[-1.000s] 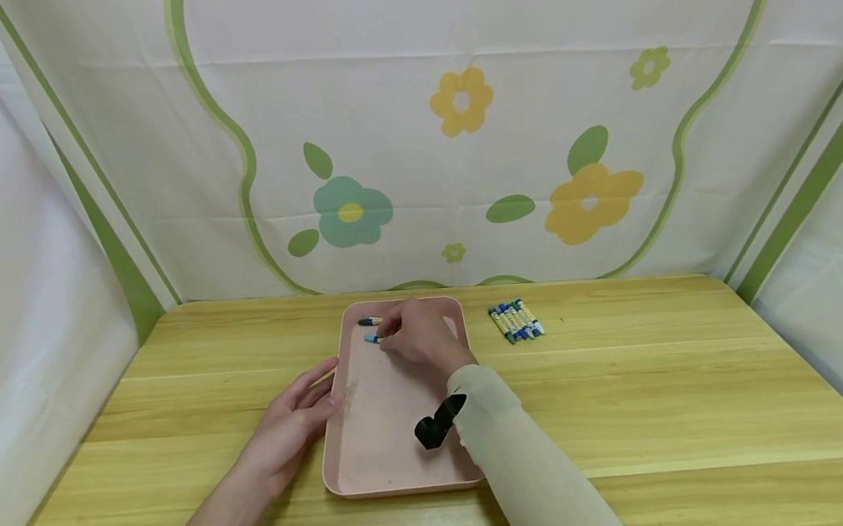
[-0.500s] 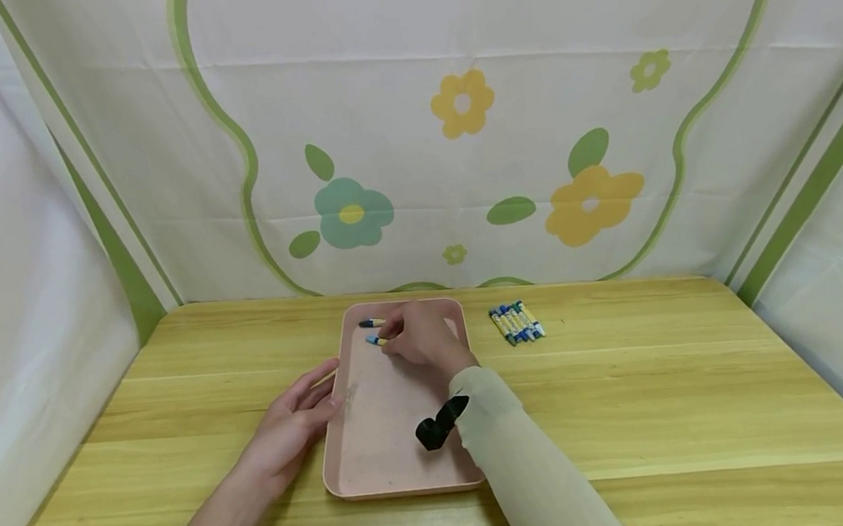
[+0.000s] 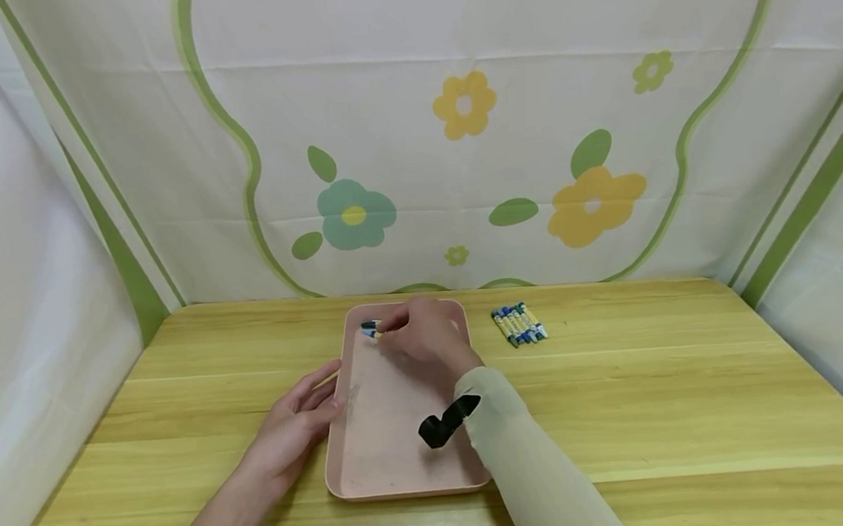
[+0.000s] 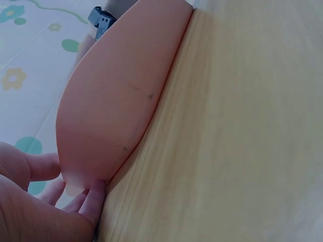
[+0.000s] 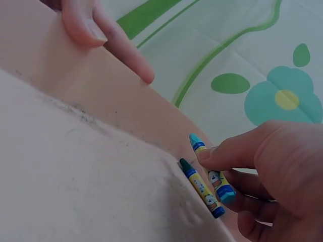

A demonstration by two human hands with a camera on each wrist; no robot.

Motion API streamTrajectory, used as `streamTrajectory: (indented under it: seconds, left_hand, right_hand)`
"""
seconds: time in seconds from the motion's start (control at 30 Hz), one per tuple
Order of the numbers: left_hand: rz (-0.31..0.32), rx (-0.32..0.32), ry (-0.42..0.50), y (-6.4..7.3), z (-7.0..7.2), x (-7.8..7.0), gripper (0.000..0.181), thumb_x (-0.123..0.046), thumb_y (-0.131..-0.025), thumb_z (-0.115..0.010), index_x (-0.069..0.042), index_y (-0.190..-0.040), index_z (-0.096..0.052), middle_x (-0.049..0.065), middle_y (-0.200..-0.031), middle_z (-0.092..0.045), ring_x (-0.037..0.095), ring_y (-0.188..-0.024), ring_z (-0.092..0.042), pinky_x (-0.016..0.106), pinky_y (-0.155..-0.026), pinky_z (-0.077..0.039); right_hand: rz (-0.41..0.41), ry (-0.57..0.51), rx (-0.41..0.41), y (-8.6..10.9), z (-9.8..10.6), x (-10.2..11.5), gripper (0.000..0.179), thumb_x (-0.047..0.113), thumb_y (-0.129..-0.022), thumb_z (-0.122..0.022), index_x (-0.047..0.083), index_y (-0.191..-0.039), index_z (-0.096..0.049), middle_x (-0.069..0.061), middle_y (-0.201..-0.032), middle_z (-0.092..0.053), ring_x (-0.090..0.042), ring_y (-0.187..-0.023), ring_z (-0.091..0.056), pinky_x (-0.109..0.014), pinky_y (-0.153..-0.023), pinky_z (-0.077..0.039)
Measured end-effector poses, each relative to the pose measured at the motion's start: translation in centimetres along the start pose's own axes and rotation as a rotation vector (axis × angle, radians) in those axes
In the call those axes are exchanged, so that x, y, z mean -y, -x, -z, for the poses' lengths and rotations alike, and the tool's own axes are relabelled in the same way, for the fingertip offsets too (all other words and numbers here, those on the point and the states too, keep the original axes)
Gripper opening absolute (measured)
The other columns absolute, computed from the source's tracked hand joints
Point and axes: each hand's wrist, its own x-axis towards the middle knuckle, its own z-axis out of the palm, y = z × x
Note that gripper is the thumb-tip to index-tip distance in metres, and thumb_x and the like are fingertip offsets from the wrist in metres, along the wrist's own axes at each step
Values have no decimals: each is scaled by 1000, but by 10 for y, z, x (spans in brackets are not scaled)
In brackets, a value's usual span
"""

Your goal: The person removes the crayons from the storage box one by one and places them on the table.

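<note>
My right hand (image 3: 428,337) pinches a light blue crayon (image 5: 224,191) with a yellow label between thumb and fingers, over the far left part of a pink tray (image 3: 378,459). A dark green crayon (image 5: 202,192) lies in the tray close beside it, roughly parallel, along the tray's wall. In the head view the fingers cover the right ends of both crayons. My left hand (image 3: 292,420) holds the tray's left side, thumb at the rim and fingers along the outside of the wall, as the left wrist view shows.
Several crayons (image 3: 519,324) lie side by side in a row on the wooden table (image 3: 667,408), right of the tray. A black wrist camera (image 3: 443,424) juts from the right sleeve over the tray. A white cloth with printed flowers (image 3: 395,132) hangs behind the table.
The right hand has shifted slightly away from me, bringing the light blue crayon nearer to the dark green one. The left hand and the tray stay in place.
</note>
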Motion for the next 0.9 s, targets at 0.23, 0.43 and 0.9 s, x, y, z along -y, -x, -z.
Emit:
streamTrajectory:
  seconds: [0.23,0.43,0.9]
  left_hand:
    - [-4,4,1,0,0,0,62,-11,-108,-58,-17,-166,-37,17,-172,-35,31,-156,-38,17,-100,-50]
    - [0,9,-6,0,0,0,62,-11,-108,-58,-17,-166,-36,16,-173,-33,31,-157,-37,17,-100,-50]
    - [-1,5,-2,0,-1,0,63,-9,-107,-58,-16,-166,-36,16,-173,-33,31,-157,-37,15,-99,-50]
  right_hand:
    - [-54,62,-51,4,11,12,7,46,-92,-82,50,-97,-83,22,-107,-77,-9,-100,-66,-33,-86,-54]
    - [-30,36,-57,4,19,16,8,41,-93,-82,42,-101,-85,17,-101,-77,-11,-101,-68,-40,-93,-54]
    - [93,-90,-77,21,43,17,12,22,-96,-80,19,-106,-86,1,-105,-79,-16,-91,-69,-28,-73,-57]
